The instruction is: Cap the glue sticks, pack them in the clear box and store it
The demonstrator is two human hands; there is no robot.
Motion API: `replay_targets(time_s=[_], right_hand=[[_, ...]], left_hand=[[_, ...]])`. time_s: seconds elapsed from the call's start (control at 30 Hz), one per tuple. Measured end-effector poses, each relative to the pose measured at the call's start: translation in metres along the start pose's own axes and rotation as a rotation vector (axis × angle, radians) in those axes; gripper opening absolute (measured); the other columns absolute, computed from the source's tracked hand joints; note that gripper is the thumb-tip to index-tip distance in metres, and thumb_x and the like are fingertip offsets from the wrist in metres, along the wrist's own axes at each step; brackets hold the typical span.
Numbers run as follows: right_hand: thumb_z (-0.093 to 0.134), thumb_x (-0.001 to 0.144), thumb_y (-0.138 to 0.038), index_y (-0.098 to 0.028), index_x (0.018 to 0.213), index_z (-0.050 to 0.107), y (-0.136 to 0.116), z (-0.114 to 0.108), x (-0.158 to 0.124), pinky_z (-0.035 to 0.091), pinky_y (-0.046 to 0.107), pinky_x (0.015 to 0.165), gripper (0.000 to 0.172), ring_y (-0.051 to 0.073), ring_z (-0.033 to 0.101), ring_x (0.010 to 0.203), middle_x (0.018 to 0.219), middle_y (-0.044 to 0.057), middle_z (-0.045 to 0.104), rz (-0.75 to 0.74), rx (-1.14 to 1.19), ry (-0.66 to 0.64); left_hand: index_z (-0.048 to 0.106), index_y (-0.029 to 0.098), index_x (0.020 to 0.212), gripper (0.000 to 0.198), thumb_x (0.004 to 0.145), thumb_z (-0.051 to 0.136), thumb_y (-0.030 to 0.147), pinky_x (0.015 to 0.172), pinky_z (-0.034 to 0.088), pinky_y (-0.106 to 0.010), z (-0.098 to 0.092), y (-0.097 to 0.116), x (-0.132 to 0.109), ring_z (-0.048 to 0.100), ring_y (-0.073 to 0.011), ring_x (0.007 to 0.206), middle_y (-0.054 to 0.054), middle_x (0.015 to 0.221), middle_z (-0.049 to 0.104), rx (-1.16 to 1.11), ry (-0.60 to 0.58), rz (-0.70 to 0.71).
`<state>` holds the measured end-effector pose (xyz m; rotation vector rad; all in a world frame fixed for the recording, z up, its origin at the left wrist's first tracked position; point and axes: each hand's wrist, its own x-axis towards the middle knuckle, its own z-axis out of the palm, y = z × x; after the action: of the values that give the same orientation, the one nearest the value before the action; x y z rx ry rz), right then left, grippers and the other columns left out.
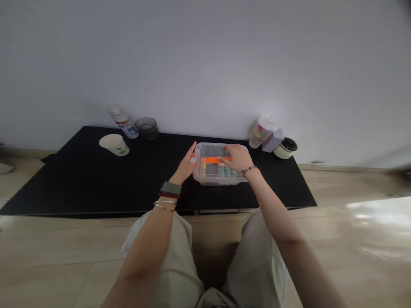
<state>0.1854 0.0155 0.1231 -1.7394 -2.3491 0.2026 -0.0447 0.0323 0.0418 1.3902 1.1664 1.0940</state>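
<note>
A clear plastic storage box with a translucent lid and an orange carrying handle stands on the black tabletop in front of me. Through the lid I make out small green-and-white items, too blurred to name. My left hand lies along the box's left end, fingers stretched out, close to an orange latch that is mostly covered. Over the right part of the lid rests my right hand, its thumb at the handle and its fingertips apart from it on the far side. The lid looks seated on the box.
Left on the black table stand a paper cup, a white spray can and a dark glass bowl. Right are a lidded plastic cup, a pale box and a cream jar. A white wall rises behind.
</note>
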Motion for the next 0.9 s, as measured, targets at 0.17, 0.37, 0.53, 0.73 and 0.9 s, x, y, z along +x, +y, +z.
replay_targets(time_s=[0.17,0.37,0.53,0.73,0.9], right_hand=[[0.039,0.095,-0.064,-0.031,0.153,0.037,0.009,0.013,0.008,0.013,0.068,0.116,0.066,0.034,0.016,0.152,0.163,0.006,0.028,0.034,-0.012,-0.039],[0.032,0.095,-0.069,-0.033,0.156,0.030,0.015,0.030,0.007,0.002,0.069,0.117,0.072,0.033,0.010,0.153,0.165,0.005,0.022,0.055,-0.025,-0.080],[0.036,0.093,-0.069,-0.034,0.155,0.034,0.017,0.028,0.010,0.001,0.068,0.118,0.071,0.032,0.008,0.154,0.165,0.004,0.021,0.044,0.042,-0.085],[0.049,0.089,-0.062,-0.019,0.135,0.059,0.065,0.021,-0.007,0.029,0.054,0.118,0.064,0.030,0.042,0.141,0.143,0.015,0.055,0.156,0.352,0.263],[0.057,0.082,-0.065,-0.021,0.133,0.057,0.103,0.049,-0.038,0.052,0.050,0.099,0.067,0.028,0.064,0.116,0.125,0.013,0.067,0.543,0.855,0.388]], left_hand=[[0.047,0.024,0.147,0.052,0.096,0.044,0.033,0.124,0.019,-0.041,0.002,0.005,0.001,0.033,-0.0232,0.147,-0.003,0.157,0.042,0.134,0.020,0.035],[0.051,0.023,0.143,0.050,0.094,0.046,0.030,0.122,0.026,-0.042,-0.001,0.003,0.002,0.041,-0.0236,0.142,-0.006,0.154,0.046,0.117,0.020,0.055],[0.055,0.026,0.140,0.048,0.092,0.051,0.030,0.122,0.026,-0.042,-0.003,0.002,0.003,0.042,-0.0248,0.142,-0.005,0.150,0.051,0.121,0.034,0.053],[0.052,0.025,0.141,0.048,0.094,0.048,0.032,0.123,0.023,-0.041,-0.001,0.004,0.003,0.038,-0.0236,0.144,-0.005,0.154,0.046,0.071,0.010,0.037],[0.052,0.026,0.142,0.050,0.093,0.051,0.038,0.123,0.023,-0.043,-0.002,0.004,0.004,0.036,-0.0256,0.146,-0.005,0.156,0.043,0.026,-0.005,-0.004]])
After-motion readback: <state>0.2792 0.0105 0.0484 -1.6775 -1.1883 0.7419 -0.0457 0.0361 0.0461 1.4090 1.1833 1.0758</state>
